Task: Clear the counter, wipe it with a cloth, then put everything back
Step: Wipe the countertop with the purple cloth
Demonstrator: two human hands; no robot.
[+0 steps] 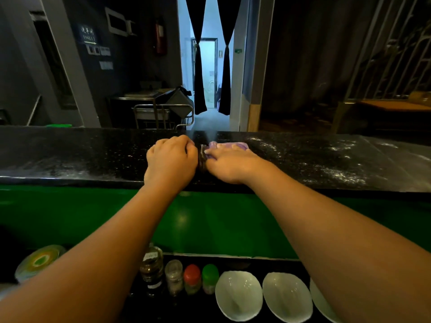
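Note:
A long black speckled counter (93, 155) runs across the view, with wet streaks on its right part. A purple cloth (229, 145) lies on it near the middle. My right hand (229, 165) rests flat on the cloth's near side. My left hand (171, 159) is curled, fingers closed, right beside it, at the cloth's left end. A dark bunched part (203, 157) shows between the two hands; what it is stays unclear.
Below the counter is a green panel (210, 220). On the lower shelf stand a glass jar (152, 266), three small shakers (191, 278), white bowls (239, 294) and a stack of green-rimmed plates (39, 262). Beyond the counter a metal trolley (163, 113) and a curtained doorway (210, 73).

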